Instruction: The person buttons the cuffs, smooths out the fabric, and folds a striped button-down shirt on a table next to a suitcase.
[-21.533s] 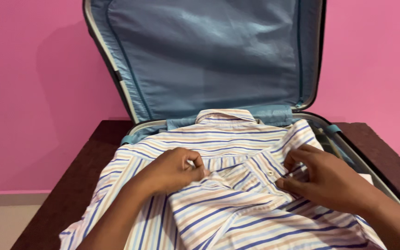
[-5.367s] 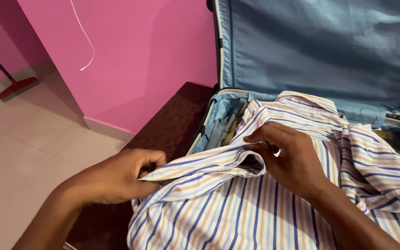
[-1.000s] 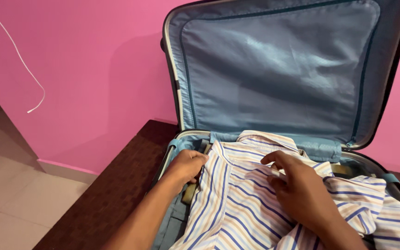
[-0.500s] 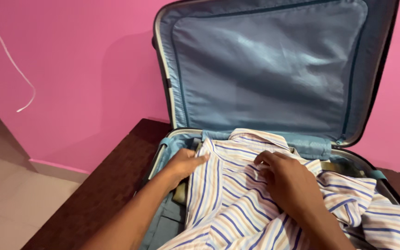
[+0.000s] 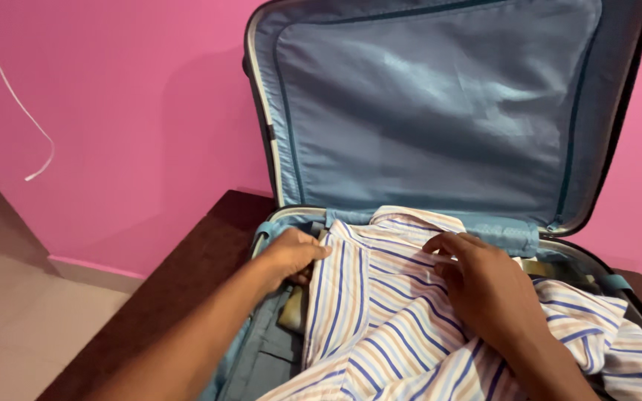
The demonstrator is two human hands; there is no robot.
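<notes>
In the open blue fabric-lined suitcase [image 5: 440, 119], the left hand [image 5: 295, 255] curls its fingers round the nine-o'clock edge of the striped cotton shirt [image 5: 380, 327], while the right hand [image 5: 484, 286] presses flat, fingers spread, gripping nothing.

Striped shirt [image 5: 380, 327] rumpled, collar up, lying inside open suitcase [image 5: 440, 111].

Both bare forearms reach forward from the bottom of the frame. The left hand [image 5: 293, 254] sits at the end of a long, straight arm, fingers curled inward and knuckles up. The right hand [image 5: 484, 286] lies palm down with fingers spread loosely and slightly bent, its wrist angled in from the lower right.
</notes>
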